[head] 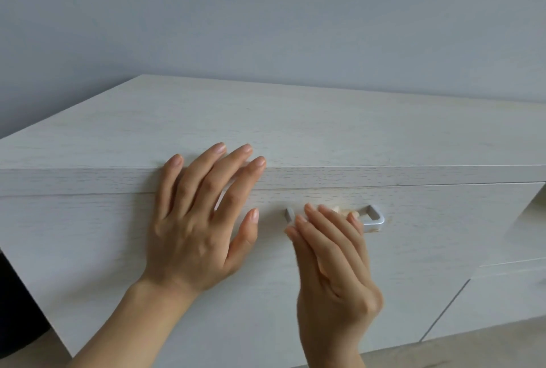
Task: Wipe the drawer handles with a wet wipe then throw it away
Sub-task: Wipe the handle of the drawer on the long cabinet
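Left hand [201, 220] flat, fingers spread, palm on the drawer front [443, 234], fingertips over the front top edge of the dresser [325, 119]. It holds nothing.

Right hand [334, 255] edge-on, fingers straight and close together, tips at the metal handle [375, 218], covering its left half. Slight blur, so I can't tell whether they touch it; nothing visibly pinched.

Handle sits near the drawer front's top edge, right of the left hand.

No wet wipe in view, in either hand or on the dresser.

Progress, my read: early. No sign this handle has been wiped. Still to do: get the wipe, wipe this handle and any others, then bin it. No bin visible.
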